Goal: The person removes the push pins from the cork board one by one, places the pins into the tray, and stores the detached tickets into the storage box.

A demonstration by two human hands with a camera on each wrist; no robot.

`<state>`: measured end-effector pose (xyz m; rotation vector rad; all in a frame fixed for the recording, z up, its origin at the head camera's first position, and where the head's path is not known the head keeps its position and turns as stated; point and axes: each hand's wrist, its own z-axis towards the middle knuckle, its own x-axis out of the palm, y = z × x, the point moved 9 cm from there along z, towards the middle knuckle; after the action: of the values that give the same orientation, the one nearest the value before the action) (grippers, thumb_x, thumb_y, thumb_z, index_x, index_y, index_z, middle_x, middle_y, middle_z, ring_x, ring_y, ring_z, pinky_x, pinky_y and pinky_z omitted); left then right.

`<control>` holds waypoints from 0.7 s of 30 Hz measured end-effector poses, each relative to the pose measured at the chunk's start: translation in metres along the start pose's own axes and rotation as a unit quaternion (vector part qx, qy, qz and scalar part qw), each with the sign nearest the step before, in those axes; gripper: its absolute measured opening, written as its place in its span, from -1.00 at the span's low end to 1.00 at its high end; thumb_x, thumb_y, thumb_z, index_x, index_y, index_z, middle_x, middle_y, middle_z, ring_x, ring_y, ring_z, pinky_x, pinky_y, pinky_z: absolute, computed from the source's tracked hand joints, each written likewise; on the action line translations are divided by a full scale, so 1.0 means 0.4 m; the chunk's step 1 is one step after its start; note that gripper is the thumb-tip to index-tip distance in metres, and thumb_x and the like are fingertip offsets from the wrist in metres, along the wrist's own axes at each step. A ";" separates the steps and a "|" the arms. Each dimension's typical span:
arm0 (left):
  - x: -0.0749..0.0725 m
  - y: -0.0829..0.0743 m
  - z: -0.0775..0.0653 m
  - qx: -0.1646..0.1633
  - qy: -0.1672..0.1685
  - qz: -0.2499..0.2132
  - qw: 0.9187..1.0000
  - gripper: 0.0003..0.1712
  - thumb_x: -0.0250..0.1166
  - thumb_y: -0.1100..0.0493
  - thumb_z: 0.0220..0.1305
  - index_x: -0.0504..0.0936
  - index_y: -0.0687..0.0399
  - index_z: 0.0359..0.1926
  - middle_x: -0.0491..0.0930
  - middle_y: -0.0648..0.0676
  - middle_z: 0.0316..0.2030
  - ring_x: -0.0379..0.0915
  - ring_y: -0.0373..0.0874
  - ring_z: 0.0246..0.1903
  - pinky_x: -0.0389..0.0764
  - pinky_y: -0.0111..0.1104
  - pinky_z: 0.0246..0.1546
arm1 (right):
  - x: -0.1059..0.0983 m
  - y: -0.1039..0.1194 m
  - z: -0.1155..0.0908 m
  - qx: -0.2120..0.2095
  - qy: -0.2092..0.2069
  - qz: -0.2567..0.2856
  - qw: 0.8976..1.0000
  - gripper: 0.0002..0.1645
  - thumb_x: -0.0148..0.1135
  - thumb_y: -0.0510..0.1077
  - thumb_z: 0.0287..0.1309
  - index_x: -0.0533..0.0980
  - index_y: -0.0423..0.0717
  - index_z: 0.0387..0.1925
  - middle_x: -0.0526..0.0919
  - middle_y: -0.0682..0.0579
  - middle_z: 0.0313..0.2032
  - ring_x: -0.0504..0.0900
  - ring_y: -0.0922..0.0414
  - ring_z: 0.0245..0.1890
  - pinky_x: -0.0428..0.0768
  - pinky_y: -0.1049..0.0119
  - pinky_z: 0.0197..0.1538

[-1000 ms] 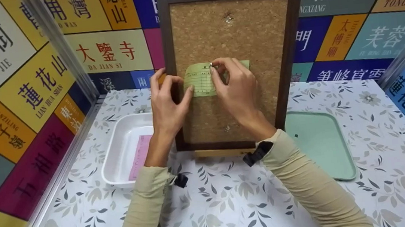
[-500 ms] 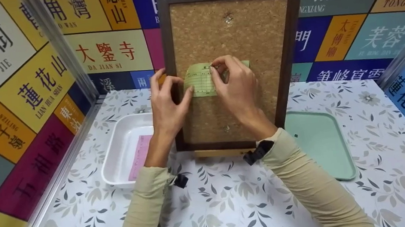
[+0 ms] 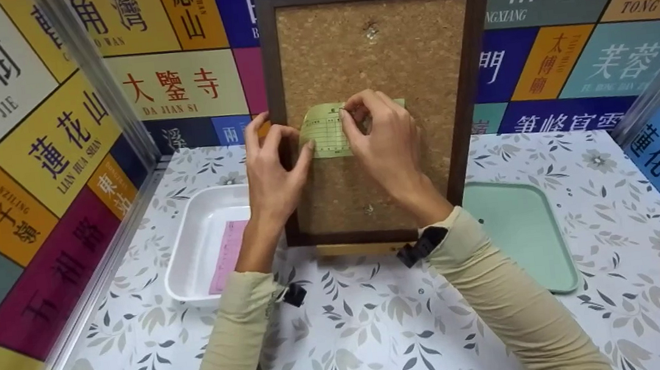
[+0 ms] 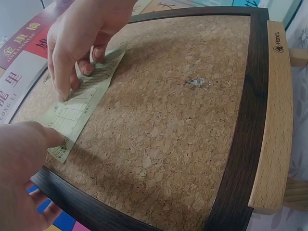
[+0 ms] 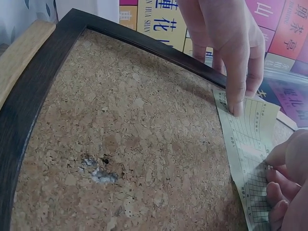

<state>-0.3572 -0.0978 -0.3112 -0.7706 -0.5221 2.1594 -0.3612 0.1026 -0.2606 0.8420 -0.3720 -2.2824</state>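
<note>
The framed cork board (image 3: 367, 71) stands upright in the upper middle of the frame, its lower edge resting on a light wooden ledge (image 3: 367, 247) above the desk (image 3: 392, 307). A green printed slip (image 3: 323, 133) lies across the cork near the board's middle, its upper left corner rounded.

At centre left, the left hand (image 3: 271, 166) holds the slip's left end, the thumb flat on its face and the other fingers bent about the dark frame's side; some are hidden behind it. Just right of centre, the right hand (image 3: 385, 133) has thumb and forefinger drawn together at the slip's top edge, pinching a tiny pin-like piece (image 3: 342, 109) that the fingertips almost cover; its other fingers curl in over the paper.

Worn, whitish patches mark the cork above and below the slip. At left, partly behind the left forearm, a white tray (image 3: 198, 260) carries a pink slip (image 3: 228, 254). At right, partly behind the right sleeve, sits a pale green tray (image 3: 523, 238). Panels of large lettering fill the background.
</note>
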 end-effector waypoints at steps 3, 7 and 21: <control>-0.002 0.000 -0.001 0.002 -0.004 -0.003 1.000 -0.77 0.34 -0.06 0.31 0.64 -0.02 -0.24 0.35 0.12 0.32 0.20 -0.18 0.40 0.34 -0.23 0.38 | -0.002 0.001 0.000 -0.009 -0.005 0.007 1.000 -0.84 0.32 0.05 0.25 0.66 0.08 -0.29 0.64 0.22 -0.42 0.52 0.29 -0.48 0.42 0.34 -0.39; -0.002 0.001 -0.002 0.001 -0.006 -0.006 1.000 -0.77 0.29 -0.07 0.35 0.64 -0.02 -0.26 0.36 0.12 0.31 0.22 -0.18 0.39 0.34 -0.22 0.38 | -0.003 0.001 -0.002 -0.018 -0.009 0.015 1.000 -0.85 0.33 0.04 0.24 0.66 0.07 -0.31 0.64 0.20 -0.43 0.51 0.28 -0.50 0.41 0.35 -0.40; 0.001 0.004 -0.004 0.008 -0.018 -0.017 1.000 -0.76 0.27 -0.06 0.37 0.62 0.00 -0.27 0.37 0.12 0.31 0.24 -0.18 0.38 0.39 -0.18 0.35 | -0.015 -0.009 -0.014 -0.040 -0.022 0.077 0.996 -0.87 0.41 -0.01 0.16 0.73 0.04 -0.37 0.64 0.12 -0.36 0.52 0.20 -0.56 0.43 0.39 -0.42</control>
<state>-0.3573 -0.0985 -0.3134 -0.7114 -0.5315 2.1471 -0.3559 0.1092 -0.2637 0.6999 -0.3492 -2.1611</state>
